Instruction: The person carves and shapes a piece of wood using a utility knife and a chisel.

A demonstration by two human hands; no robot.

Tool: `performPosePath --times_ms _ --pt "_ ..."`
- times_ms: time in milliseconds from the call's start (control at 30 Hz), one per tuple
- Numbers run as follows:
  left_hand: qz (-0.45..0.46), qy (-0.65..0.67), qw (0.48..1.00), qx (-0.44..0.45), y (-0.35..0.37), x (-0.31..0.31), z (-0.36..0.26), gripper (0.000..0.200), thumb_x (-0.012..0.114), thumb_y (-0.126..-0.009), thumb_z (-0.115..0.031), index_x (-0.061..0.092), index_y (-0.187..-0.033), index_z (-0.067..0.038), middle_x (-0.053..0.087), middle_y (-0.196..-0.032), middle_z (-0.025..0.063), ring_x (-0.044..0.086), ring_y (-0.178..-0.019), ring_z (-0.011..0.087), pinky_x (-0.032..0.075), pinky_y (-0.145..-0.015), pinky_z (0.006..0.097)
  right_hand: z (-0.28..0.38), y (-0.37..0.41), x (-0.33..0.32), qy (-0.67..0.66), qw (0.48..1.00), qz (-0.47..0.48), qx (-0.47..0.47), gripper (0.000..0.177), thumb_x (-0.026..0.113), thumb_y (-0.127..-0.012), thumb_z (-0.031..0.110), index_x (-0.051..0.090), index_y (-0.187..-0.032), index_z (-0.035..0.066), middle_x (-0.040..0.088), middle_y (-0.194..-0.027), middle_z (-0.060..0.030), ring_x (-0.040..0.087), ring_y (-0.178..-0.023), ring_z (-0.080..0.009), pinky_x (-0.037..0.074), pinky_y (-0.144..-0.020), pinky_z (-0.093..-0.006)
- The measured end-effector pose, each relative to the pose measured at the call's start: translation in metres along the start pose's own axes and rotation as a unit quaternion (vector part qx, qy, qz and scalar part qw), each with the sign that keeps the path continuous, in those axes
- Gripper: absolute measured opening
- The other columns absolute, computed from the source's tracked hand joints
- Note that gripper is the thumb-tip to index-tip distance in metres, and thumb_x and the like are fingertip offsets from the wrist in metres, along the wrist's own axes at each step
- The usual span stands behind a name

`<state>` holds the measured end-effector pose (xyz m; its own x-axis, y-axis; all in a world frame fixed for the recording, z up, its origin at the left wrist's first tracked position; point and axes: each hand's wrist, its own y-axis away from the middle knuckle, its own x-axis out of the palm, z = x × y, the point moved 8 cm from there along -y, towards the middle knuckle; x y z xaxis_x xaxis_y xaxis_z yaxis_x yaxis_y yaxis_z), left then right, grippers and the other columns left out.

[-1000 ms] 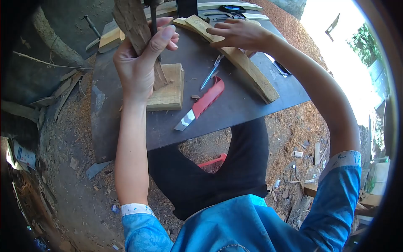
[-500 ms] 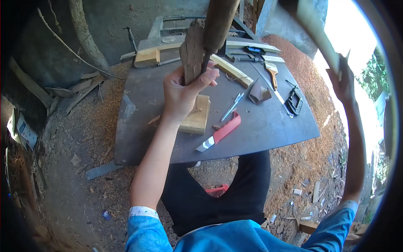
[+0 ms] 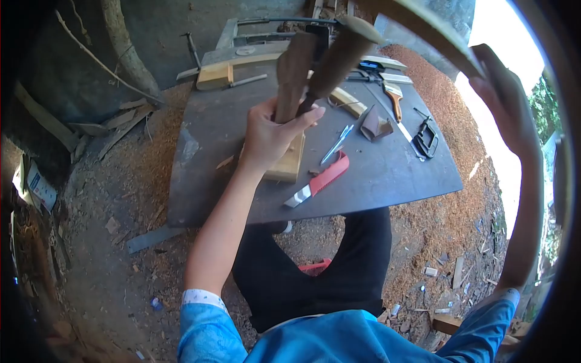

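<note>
My left hand (image 3: 266, 138) is closed around a rough, dark piece of wood (image 3: 293, 75) and a wooden-handled chisel (image 3: 340, 57), both held upright above the table. The chisel's blade is hidden behind my fingers. Raised at the upper right, my right hand (image 3: 507, 103) grips a long wooden handle (image 3: 433, 31), blurred by motion; whatever is on its far end lies outside the view. Beneath my left hand a pale wood block (image 3: 287, 162) rests on the table (image 3: 375, 184), partly covered by the hand and wrist.
On the table lie a red-handled knife (image 3: 324, 178), pens (image 3: 336, 145), folded sandpaper (image 3: 376, 126), a paintbrush (image 3: 394, 100), a black clamp (image 3: 426, 138) and a curved wood piece (image 3: 215, 76). Sawdust (image 3: 436, 72) covers ground behind and beside it.
The wood and chisel have tilted to the right and lowered slightly in my left hand. My right hand has moved up a little, its wooden handle swinging toward the chisel's top.
</note>
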<state>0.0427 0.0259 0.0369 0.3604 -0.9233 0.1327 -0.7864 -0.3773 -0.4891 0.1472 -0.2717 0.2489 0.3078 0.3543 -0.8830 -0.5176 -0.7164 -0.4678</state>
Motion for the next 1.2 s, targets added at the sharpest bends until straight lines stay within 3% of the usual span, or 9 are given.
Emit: performPosePath --times_ms 133,233,300,400,467,600,800,933,1200 --pt "0.006 0.015 1.000 -0.002 0.001 0.001 0.005 0.017 0.082 -0.091 -0.014 0.074 -0.097 -0.001 0.072 -0.078 0.0050 0.070 -0.070 0.0112 0.060 -0.070 0.0301 -0.017 0.008 0.004 -0.129 0.979 -0.132 0.092 0.077 0.051 -0.097 0.070 0.057 -0.136 0.003 0.053 -0.083 -0.0026 0.047 -0.066 -0.0110 0.041 -0.063 -0.0295" --pt "0.011 0.050 0.999 0.002 -0.002 -0.001 0.009 0.021 0.083 -0.091 -0.019 0.073 -0.094 -0.002 0.068 -0.073 0.0035 0.067 -0.064 0.0102 0.059 -0.067 0.0304 -0.010 0.019 0.026 -0.214 0.938 -0.195 0.191 0.075 0.052 -0.097 0.070 0.059 -0.133 0.004 0.047 -0.078 0.0010 0.039 -0.061 -0.0071 0.035 -0.057 -0.0278" --pt "0.005 0.068 0.998 -0.005 -0.002 -0.001 0.008 0.025 0.086 -0.089 -0.022 0.072 -0.092 -0.001 0.068 -0.072 0.0037 0.066 -0.062 0.0110 0.056 -0.062 0.0274 -0.014 0.018 0.041 -0.253 0.944 -0.027 0.208 0.073 0.056 -0.094 0.069 0.064 -0.128 0.005 0.051 -0.076 0.0020 0.044 -0.058 -0.0063 0.037 -0.055 -0.0285" --pt "0.023 0.063 0.998 -0.019 -0.003 0.004 0.010 0.026 0.085 -0.089 -0.023 0.072 -0.094 -0.001 0.067 -0.071 0.0033 0.066 -0.060 0.0107 0.059 -0.065 0.0304 0.037 0.007 0.073 -0.309 0.940 -0.077 0.125 0.061 0.066 -0.094 0.060 0.066 -0.122 0.006 0.051 -0.070 0.0031 0.048 -0.059 -0.0055 0.037 -0.054 -0.0249" --pt "0.035 0.050 0.998 -0.016 -0.003 0.004 0.011 0.027 0.085 -0.089 -0.024 0.072 -0.097 -0.001 0.067 -0.070 0.0029 0.065 -0.059 0.0098 0.061 -0.066 0.0323 0.108 -0.017 0.066 -0.408 0.886 -0.112 0.190 0.049 0.070 -0.096 0.038 0.060 -0.127 0.001 0.060 -0.086 -0.0062 0.059 -0.083 -0.0142 0.046 -0.074 -0.0330" --pt "0.068 0.042 0.997 -0.005 -0.003 0.003 0.011 0.028 0.079 -0.095 -0.027 0.072 -0.101 -0.001 0.068 -0.081 0.0052 0.065 -0.066 0.0114 0.062 -0.075 0.0351 0.139 -0.050 0.077 -0.585 0.809 -0.036 -0.044 0.045 0.078 -0.094 0.022 0.056 -0.127 -0.001 0.070 -0.101 -0.0120 0.072 -0.094 -0.0188 0.060 -0.087 -0.0376" --pt "0.092 0.057 0.987 0.119 -0.019 -0.003 -0.008 0.033 0.078 -0.095 -0.027 0.065 -0.115 -0.005 0.075 -0.100 0.0134 0.075 -0.093 0.0207 0.060 -0.092 0.0376 0.141 -0.061 0.068 -0.476 0.864 -0.143 -0.085 0.028 0.078 -0.094 0.027 0.070 -0.101 0.001 0.072 -0.085 -0.0083 0.070 -0.074 -0.0108 0.056 -0.067 -0.0261" --pt "0.034 0.024 0.997 0.066 -0.020 0.012 -0.045 0.053 0.057 -0.105 -0.052 0.067 -0.122 -0.002 0.075 -0.106 0.0114 0.073 -0.100 0.0184 0.058 -0.091 0.0332 0.145 -0.056 0.064 -0.443 0.870 -0.209 -0.061 0.027 0.077 -0.094 0.027 0.071 -0.099 0.002 0.072 -0.082 -0.0077 0.068 -0.068 -0.0085 0.053 -0.062 -0.0245" --pt "0.029 0.049 0.991 0.119 -0.029 0.016 -0.065 0.042 0.053 -0.109 -0.042 0.061 -0.128 -0.005 0.072 -0.111 0.0099 0.072 -0.099 0.0197 0.057 -0.090 0.0355 0.146 -0.051 0.063 -0.454 0.860 -0.220 -0.075 0.025 0.074 -0.095 0.027 0.070 -0.099 0.002 0.072 -0.081 -0.0075 0.067 -0.067 -0.0090 0.053 -0.061 -0.0248"
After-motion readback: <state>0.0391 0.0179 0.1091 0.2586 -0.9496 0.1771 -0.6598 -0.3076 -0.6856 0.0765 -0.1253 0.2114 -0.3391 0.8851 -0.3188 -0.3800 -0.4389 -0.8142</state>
